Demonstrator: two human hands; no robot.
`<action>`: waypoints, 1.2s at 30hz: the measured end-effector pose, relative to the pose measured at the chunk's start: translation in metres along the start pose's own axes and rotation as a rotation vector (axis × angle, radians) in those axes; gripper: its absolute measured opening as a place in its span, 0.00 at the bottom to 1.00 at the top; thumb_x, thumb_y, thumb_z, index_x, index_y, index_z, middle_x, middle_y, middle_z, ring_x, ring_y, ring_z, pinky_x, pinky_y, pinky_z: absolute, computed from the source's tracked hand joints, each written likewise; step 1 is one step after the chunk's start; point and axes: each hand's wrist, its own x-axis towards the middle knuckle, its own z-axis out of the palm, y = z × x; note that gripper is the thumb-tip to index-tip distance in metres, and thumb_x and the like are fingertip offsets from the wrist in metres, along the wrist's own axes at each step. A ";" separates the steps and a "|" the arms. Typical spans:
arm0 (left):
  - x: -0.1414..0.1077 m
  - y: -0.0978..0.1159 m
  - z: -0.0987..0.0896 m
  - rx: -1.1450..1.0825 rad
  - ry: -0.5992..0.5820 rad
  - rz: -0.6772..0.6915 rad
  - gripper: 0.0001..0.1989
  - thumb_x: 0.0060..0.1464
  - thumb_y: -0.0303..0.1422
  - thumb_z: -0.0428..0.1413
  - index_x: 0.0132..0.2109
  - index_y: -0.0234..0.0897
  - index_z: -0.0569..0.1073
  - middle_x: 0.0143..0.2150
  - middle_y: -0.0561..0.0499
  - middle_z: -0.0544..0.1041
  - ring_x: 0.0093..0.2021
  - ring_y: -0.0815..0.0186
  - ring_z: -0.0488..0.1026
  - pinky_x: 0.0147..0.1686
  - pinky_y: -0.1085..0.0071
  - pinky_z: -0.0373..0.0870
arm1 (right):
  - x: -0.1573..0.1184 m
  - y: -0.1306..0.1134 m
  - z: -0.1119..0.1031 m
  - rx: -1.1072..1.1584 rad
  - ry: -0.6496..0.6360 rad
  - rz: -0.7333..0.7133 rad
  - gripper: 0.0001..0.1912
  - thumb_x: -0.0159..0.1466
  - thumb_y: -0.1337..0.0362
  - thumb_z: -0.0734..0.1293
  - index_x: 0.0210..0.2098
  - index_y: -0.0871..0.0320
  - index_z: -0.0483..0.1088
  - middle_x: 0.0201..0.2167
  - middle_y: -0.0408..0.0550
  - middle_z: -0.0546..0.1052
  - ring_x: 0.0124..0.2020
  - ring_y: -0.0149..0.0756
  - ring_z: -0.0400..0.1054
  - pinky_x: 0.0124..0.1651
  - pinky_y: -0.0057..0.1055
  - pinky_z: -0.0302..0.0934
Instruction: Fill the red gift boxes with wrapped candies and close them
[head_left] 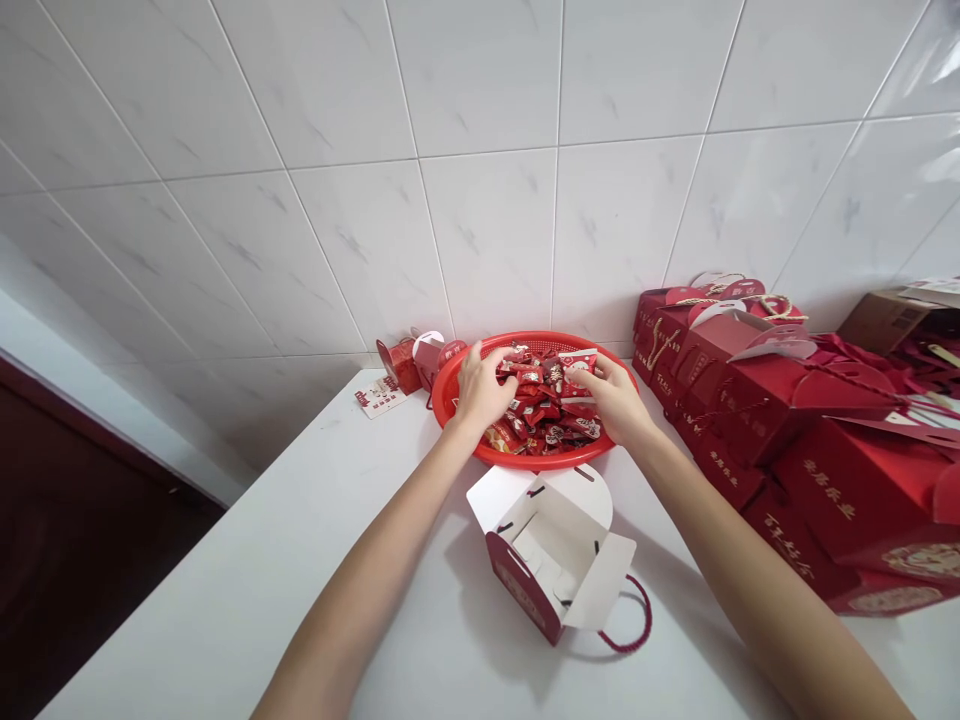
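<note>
A red plastic basket (517,462) full of small wrapped candies (544,412) stands by the wall. My left hand (484,388) reaches over its left rim, thumb and fingers apart, fingertips among the candies. At the right side, my right hand (619,400) pinches a red and white candy packet (577,375) between thumb and fingers. In front of the basket, between my forearms, stands a red gift box (525,590) with its white flaps spread open. Its white inside shows, and a dark red cord handle (646,615) loops out to the right.
Several red gift boxes (810,470) with cord handles are stacked on the right of the white table (292,540). Small red boxes (431,355) and a printed card (380,397) lie left of the basket. A tiled wall (487,230) rises behind.
</note>
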 end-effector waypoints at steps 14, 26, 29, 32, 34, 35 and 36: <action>-0.013 0.021 0.002 0.468 -0.738 0.411 0.16 0.61 0.37 0.52 0.49 0.43 0.82 0.47 0.40 0.72 0.52 0.50 0.70 0.52 0.58 0.67 | 0.006 0.001 -0.002 0.168 0.215 -0.027 0.09 0.49 0.60 0.70 0.29 0.55 0.67 0.22 0.38 0.72 0.24 0.32 0.71 0.25 0.28 0.70; -0.012 0.021 0.004 0.453 -0.693 0.437 0.16 0.60 0.39 0.56 0.52 0.44 0.81 0.48 0.39 0.75 0.50 0.50 0.73 0.48 0.60 0.69 | 0.003 0.001 -0.001 0.177 0.179 0.005 0.12 0.48 0.59 0.70 0.31 0.54 0.70 0.25 0.38 0.74 0.25 0.33 0.70 0.21 0.27 0.64; -0.012 0.024 0.006 0.485 -0.661 0.407 0.16 0.62 0.37 0.53 0.45 0.35 0.82 0.49 0.35 0.76 0.51 0.46 0.73 0.48 0.57 0.68 | 0.002 0.000 -0.001 0.160 0.169 0.007 0.11 0.48 0.60 0.70 0.31 0.54 0.69 0.24 0.38 0.73 0.24 0.33 0.70 0.22 0.28 0.65; -0.010 0.026 0.006 0.484 -0.616 0.368 0.15 0.60 0.25 0.49 0.38 0.30 0.81 0.44 0.34 0.78 0.48 0.48 0.75 0.45 0.60 0.69 | 0.001 -0.002 -0.001 0.160 0.155 0.037 0.11 0.48 0.60 0.70 0.32 0.54 0.69 0.23 0.38 0.73 0.24 0.34 0.71 0.20 0.26 0.61; -0.008 0.025 0.005 0.457 -0.590 0.339 0.15 0.55 0.20 0.49 0.34 0.31 0.81 0.39 0.36 0.80 0.43 0.51 0.77 0.41 0.63 0.69 | 0.000 -0.003 0.000 0.166 0.148 0.057 0.12 0.48 0.60 0.70 0.33 0.54 0.69 0.24 0.39 0.74 0.24 0.34 0.71 0.19 0.25 0.61; -0.007 0.024 0.004 0.434 -0.576 0.327 0.15 0.53 0.19 0.49 0.33 0.32 0.81 0.36 0.38 0.80 0.41 0.53 0.78 0.39 0.64 0.70 | 0.000 -0.003 0.000 0.170 0.150 0.061 0.12 0.48 0.60 0.70 0.33 0.54 0.69 0.24 0.39 0.75 0.24 0.34 0.71 0.19 0.25 0.61; -0.006 0.023 0.003 0.405 -0.564 0.320 0.15 0.52 0.19 0.49 0.33 0.33 0.81 0.35 0.40 0.81 0.38 0.54 0.78 0.37 0.66 0.70 | 0.000 -0.003 0.000 0.173 0.152 0.062 0.13 0.48 0.60 0.70 0.33 0.54 0.69 0.24 0.39 0.75 0.23 0.33 0.70 0.19 0.25 0.61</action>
